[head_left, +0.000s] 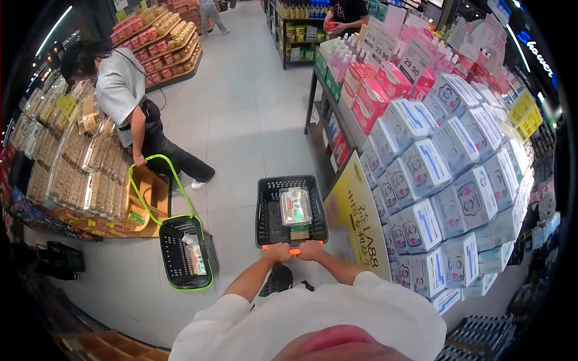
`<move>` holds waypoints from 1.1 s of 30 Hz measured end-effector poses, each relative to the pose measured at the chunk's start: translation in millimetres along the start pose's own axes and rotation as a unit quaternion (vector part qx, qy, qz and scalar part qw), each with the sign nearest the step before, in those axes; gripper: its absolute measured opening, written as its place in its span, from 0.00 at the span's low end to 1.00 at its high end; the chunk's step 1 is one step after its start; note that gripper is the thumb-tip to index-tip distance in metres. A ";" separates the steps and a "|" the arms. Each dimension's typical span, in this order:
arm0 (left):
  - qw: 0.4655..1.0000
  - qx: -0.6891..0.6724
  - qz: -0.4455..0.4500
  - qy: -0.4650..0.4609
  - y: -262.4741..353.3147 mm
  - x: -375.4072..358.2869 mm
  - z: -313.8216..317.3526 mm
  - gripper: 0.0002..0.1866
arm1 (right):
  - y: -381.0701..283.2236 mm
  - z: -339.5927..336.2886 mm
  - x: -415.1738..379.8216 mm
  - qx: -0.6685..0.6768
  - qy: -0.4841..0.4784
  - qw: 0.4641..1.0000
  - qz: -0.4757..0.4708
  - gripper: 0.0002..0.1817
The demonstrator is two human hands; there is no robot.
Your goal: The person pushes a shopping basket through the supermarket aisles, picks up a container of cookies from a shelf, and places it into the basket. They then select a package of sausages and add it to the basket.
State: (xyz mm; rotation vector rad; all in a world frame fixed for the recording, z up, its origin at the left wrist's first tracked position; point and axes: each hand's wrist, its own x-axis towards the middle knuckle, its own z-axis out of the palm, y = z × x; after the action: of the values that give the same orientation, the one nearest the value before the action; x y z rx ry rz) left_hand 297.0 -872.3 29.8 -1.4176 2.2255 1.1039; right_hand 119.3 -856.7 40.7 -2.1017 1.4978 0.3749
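A black shopping basket (261, 222) with openwork sides stands in front of me. Both my left hand (279, 253) and my right hand (311, 250) are closed around its orange handle (294, 251), close together at the basket's near edge. Inside the basket lies a clear plastic box of packaged food (295, 206) with a label. A smaller green and brown package (299, 232) shows below it, nearer to my hands.
To the left, a person (123, 84) holds the green handle of another black basket (174, 256) beside stacked packaged food (90, 162). A display of tissue packs (445, 174) and a yellow sign (352, 222) border my right. A tiled aisle (232, 114) runs ahead.
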 end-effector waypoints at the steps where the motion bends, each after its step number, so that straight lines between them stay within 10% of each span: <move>1: 1.000 -0.019 0.012 0.000 -2.6 7.1 -10.5 0.19 | 4.7 -7.0 12.8 0.005 -0.019 1.000 0.001 0.19; 11: 0.984 -0.086 0.127 -0.090 -34.3 87.1 -70.8 0.19 | 37.5 -51.9 95.3 -0.037 -0.092 0.994 -0.038 0.20; 33: 0.999 0.018 0.035 -0.027 -81.6 249.0 -281.0 0.22 | 95.3 -231.0 296.5 0.020 -0.007 0.998 -0.053 0.16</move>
State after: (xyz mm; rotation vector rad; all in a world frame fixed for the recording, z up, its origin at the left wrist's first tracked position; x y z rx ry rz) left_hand 292.9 -1256.5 33.7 -1.2898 2.2609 1.1036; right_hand 115.6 -1244.1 55.7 -2.1336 1.3676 0.3162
